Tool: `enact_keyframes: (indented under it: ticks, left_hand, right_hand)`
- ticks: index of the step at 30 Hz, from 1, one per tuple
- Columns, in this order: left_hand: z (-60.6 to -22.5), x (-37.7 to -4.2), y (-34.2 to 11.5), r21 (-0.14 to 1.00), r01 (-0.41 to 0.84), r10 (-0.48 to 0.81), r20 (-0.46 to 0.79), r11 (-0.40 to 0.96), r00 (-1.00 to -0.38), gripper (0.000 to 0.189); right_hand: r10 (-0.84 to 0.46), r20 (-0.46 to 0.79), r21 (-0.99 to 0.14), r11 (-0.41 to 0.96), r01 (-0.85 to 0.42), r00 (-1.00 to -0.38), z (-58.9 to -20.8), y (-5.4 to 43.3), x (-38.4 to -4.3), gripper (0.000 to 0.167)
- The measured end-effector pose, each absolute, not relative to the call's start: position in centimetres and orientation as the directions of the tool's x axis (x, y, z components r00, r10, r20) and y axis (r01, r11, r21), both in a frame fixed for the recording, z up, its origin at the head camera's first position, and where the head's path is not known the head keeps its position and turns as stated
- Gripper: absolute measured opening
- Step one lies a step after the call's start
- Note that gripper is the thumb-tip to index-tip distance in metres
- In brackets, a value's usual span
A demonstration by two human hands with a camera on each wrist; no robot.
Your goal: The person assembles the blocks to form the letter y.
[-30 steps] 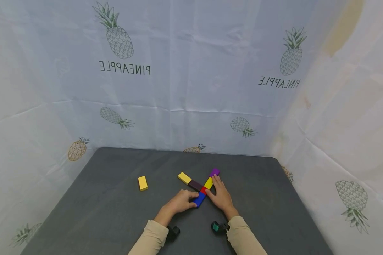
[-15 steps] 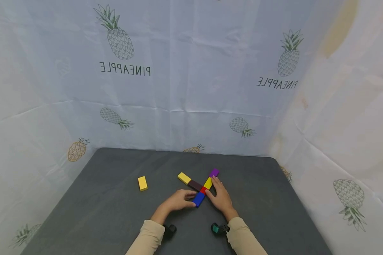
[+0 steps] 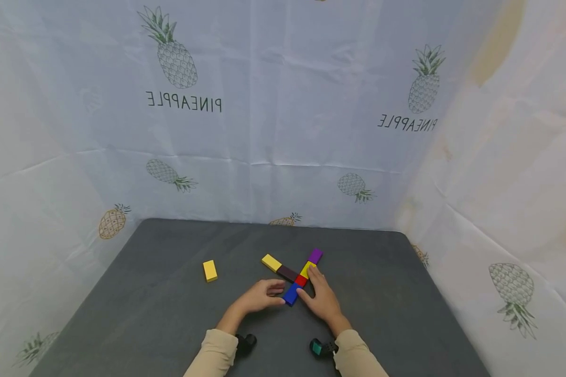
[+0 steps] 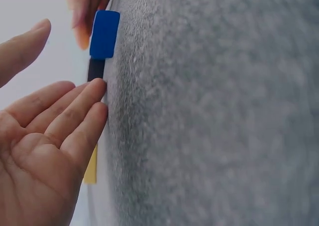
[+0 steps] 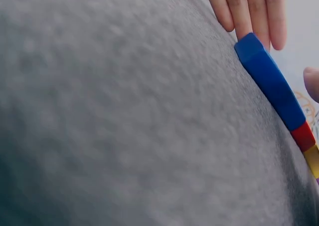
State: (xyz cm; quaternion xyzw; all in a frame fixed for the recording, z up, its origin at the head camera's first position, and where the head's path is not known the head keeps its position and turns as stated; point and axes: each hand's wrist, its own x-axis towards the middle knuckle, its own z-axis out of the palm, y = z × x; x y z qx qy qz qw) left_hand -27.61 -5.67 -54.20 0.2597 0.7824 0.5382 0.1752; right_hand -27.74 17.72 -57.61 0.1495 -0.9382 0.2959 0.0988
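Note:
Coloured blocks form a branching line on the dark table [image 3: 372, 293]. One arm runs from a blue block [image 3: 292, 295] through a small red block [image 3: 301, 281] and a yellow block [image 3: 305, 269] to a purple block [image 3: 315, 255]. A dark brown block [image 3: 287, 273] and another yellow block [image 3: 271, 262] branch off to the far left. My left hand [image 3: 259, 296] is just left of the blue block, fingers loosely extended; the left wrist view shows its palm holding nothing. My right hand [image 3: 324, 302] lies along the line's right side, fingertips at the yellow block, thumb by the blue one.
A separate yellow block [image 3: 210, 270] lies on the left part of the table. Pale cloth [image 3: 283, 131] printed with pineapples hangs behind the table and along its sides. Dark wrist-worn devices sit below both hands.
My left fingers have come off the blue block and drawn slightly left. My right hand has slid a little towards me, its thumb moving from the red block to the blue one.

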Motion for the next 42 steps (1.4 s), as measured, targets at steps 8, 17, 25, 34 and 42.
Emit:
enact_keyframes:
  ticks: [8, 17, 25, 34, 42]
  left_hand:
    - [-54.1, -27.4, -6.4, 0.939, 0.212, 0.570, 0.020, 0.272, -0.821, 0.056]
    - [-54.1, -27.2, -6.8, 0.940, 0.223, 0.562, 0.041, 0.259, -0.826, 0.050]
    - [-52.9, -26.5, -7.7, 0.950, 0.219, 0.523, 0.074, 0.222, -0.849, 0.048]
    - [-54.3, -27.3, -9.6, 0.943, 0.241, 0.460, 0.113, 0.229, -0.880, 0.051]
    - [-54.3, -26.9, -12.3, 0.937, 0.235, 0.388, 0.121, 0.260, -0.914, 0.057]
  right_hand:
    - [-0.266, 0.305, -0.455, 0.803, -0.386, -0.914, -57.9, 17.4, -27.7, 0.076]
    - [-0.257, 0.289, -0.452, 0.813, -0.368, -0.922, -57.7, 17.4, -27.7, 0.079]
    - [-0.254, 0.276, -0.462, 0.811, -0.360, -0.927, -57.8, 17.4, -27.5, 0.079]
    - [-0.252, 0.270, -0.467, 0.810, -0.355, -0.929, -57.6, 17.7, -27.5, 0.079]
    - [-0.267, 0.272, -0.463, 0.806, -0.369, -0.925, -57.9, 17.6, -27.4, 0.080]
